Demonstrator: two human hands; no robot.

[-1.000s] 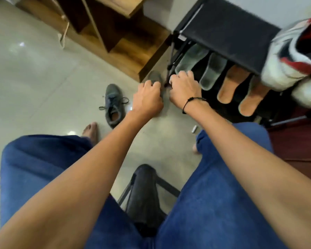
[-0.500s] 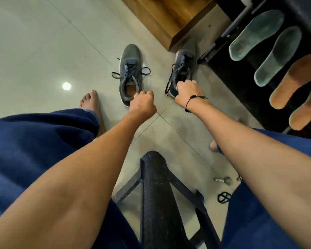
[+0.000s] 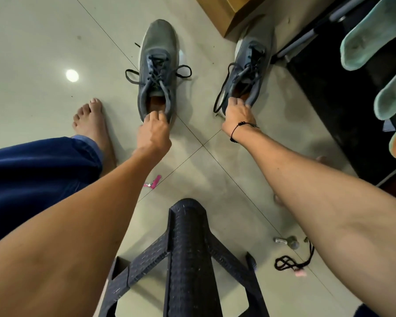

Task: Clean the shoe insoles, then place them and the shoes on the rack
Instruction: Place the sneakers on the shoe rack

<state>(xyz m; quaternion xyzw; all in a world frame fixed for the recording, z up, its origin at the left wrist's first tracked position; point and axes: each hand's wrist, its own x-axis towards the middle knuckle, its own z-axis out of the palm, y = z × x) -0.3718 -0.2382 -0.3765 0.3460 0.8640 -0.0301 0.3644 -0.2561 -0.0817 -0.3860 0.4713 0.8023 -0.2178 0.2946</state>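
Our left hand [image 3: 153, 131] pinching the left shoe [image 3: 157, 69] by its heel, our right hand [image 3: 237, 115] gripping the right shoe [image 3: 249, 65] likewise, 2 shoes on the floor [image 3: 44, 53], insoles [image 3: 373, 35] on the rack [image 3: 343, 92].

Two shoes [image 3: 157, 72] [image 3: 249, 65] lie side by side on the floor [image 3: 32, 53], left of the rack [image 3: 343, 92].

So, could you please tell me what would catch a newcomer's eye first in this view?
Two grey laced shoes stand on the tiled floor, the left hand pinching the heel of the left shoe, the right hand gripping the heel of the right shoe. At the right edge, pale green insoles lie on the dark rack. A dark stool fills the bottom centre.
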